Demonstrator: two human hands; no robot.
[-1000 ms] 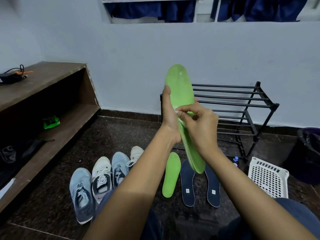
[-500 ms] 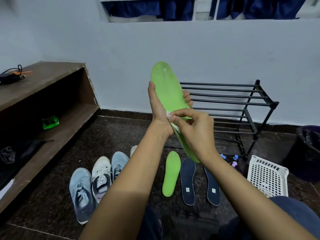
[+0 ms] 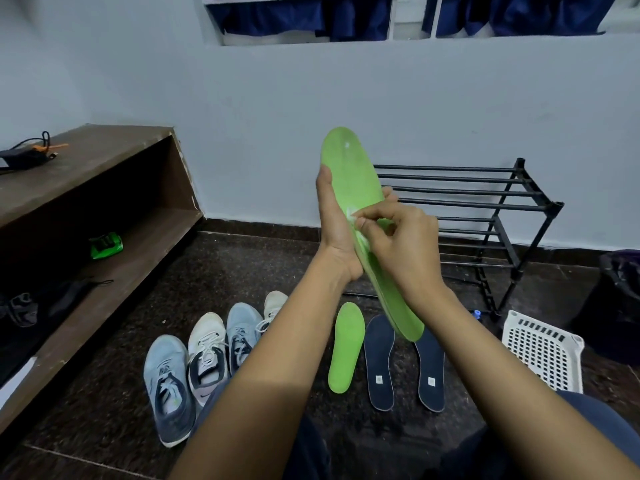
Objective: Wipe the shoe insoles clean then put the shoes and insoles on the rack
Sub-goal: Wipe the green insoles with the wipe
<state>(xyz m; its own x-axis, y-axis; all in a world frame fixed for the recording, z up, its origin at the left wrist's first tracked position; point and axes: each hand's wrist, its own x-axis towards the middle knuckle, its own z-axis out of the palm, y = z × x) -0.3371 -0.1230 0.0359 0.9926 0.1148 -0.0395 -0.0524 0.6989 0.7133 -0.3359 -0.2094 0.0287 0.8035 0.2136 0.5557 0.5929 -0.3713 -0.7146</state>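
Observation:
I hold a green insole [image 3: 349,168] upright in front of me, toe end up. My left hand [image 3: 334,230] grips its middle from the left, thumb along the edge. My right hand [image 3: 398,247] pinches a small white wipe [image 3: 351,216] against the insole's face. On the dark floor below lie a second green insole [image 3: 346,348] and two navy insoles [image 3: 379,362] side by side. Several sneakers [image 3: 207,351] in grey-blue and white stand in a row to the left. The black metal rack [image 3: 485,209] stands against the wall at the right.
A wooden shelf unit [image 3: 86,220] runs along the left, with a green item [image 3: 105,245] and dark things on it. A white perforated basket [image 3: 543,351] sits right of the insoles, a dark bag [image 3: 620,299] beyond it. My knees fill the bottom edge.
The insole and both hands shifted left, then back toward the middle. My right hand keeps rubbing the wipe near the insole's middle.

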